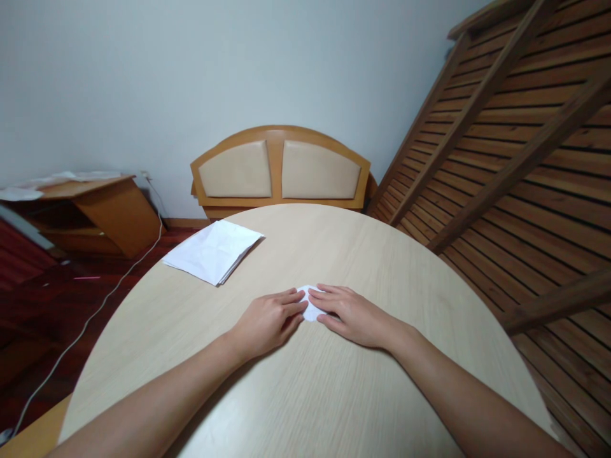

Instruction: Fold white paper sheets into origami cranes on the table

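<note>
A small piece of folded white paper (312, 312) lies on the round table, partly covered by my fingers. My left hand (274, 320) rests at its left side with the fingertips on the paper and the thumb close to its lower edge. From the right, my right hand (350, 313) lies over the other side, fingers stretched out and slightly apart. Both hands are low against the tabletop, pressing on the paper rather than lifting it. The fingers hide the paper's outer edges, so its full shape cannot be made out.
A stack of white paper sheets (213, 251) lies at the far left of the pale round table (363, 394). Behind it stands a headboard (278, 135) with padded panels. Wooden slats (506, 191) lean at right. A low cabinet (114, 213) and white cable (102, 302) are at left.
</note>
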A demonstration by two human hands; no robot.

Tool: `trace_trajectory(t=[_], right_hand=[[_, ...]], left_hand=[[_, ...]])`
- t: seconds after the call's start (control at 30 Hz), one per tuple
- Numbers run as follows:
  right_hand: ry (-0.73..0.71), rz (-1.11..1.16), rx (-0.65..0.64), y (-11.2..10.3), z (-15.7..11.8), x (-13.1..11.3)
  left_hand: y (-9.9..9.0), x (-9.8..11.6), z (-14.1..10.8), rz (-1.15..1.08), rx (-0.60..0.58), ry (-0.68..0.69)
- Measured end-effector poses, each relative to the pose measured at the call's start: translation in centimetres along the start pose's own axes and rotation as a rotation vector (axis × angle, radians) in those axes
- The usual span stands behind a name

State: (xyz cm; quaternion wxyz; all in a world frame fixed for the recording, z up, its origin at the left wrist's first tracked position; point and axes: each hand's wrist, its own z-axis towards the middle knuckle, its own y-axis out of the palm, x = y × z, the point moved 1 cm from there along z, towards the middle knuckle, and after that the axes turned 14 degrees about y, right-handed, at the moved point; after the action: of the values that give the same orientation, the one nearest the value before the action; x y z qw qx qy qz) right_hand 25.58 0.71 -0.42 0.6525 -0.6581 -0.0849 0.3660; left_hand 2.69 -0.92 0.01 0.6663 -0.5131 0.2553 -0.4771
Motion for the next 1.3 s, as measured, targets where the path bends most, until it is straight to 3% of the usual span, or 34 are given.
trace_trajectory(t=[0.37, 0.7, 0.97, 1.3], right_hand=[[0.000, -0.045, 0.009, -2.5, -0.6, 1.0], [0.088, -0.065, 0.086, -1.9, -0.3, 1.1], [0.160, 0.083, 0.093, -2.0, -0.2, 0.6], [0.065, 0.111, 0.037, -1.9, -0.2, -0.1]], left_hand=[[0.6, -0.7, -0.3, 0.022, 0.023, -0.031], [0.5, -0.9, -0.5, 0.008, 0.046, -0.041], [0.3, -1.0, -0.2, -0.022, 0.077, -0.117], [0.0, -0.4, 0.0, -0.059, 0.106, -0.220]])
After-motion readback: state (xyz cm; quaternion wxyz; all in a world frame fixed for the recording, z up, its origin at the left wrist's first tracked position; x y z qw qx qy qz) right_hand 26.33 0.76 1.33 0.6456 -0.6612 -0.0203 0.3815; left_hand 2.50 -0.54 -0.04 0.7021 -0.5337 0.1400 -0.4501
